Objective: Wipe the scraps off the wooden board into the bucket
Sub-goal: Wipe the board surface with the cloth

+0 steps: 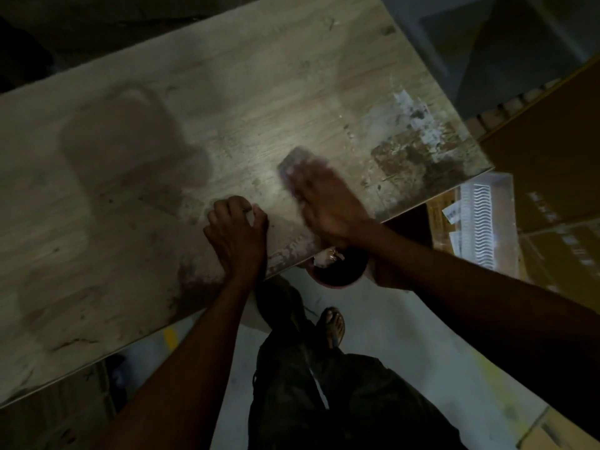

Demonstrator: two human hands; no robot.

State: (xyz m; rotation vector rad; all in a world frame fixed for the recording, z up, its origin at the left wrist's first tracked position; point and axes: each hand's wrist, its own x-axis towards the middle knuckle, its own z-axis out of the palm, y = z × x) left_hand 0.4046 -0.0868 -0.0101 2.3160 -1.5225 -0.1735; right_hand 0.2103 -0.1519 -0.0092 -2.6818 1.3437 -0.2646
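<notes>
- The board (194, 131) fills most of the view, pale wood with dark stains and a large shadow on its left half.
- Scraps (418, 147), brown and white flecks, lie thickest near the board's right corner; a thinner smear runs along the near edge between the hands.
- The right hand (328, 203) lies flat on the board near its near edge, fingers stretched and together, pressing on a dark flat pad (293, 162) that sticks out beyond the fingertips. Both are blurred, so the pad may be a cloth or a sponge; which one cannot be told.
- The left hand (237, 235) rests on the board just left of the right hand, fingers curled in, with a small pale thing pinched between thumb and fingers; what it is cannot be told.
- The bucket (337, 271) sits below the board's near edge, under the right wrist, partly hidden by it. Its rim is pinkish, its inside dark, with a few pale bits at the left of the rim.
- Below the board, the person's dark trousers and one sandalled foot (332, 326) stand on a light floor (406, 345).
- Cardboard boxes (558, 177) stand to the right of the board.
</notes>
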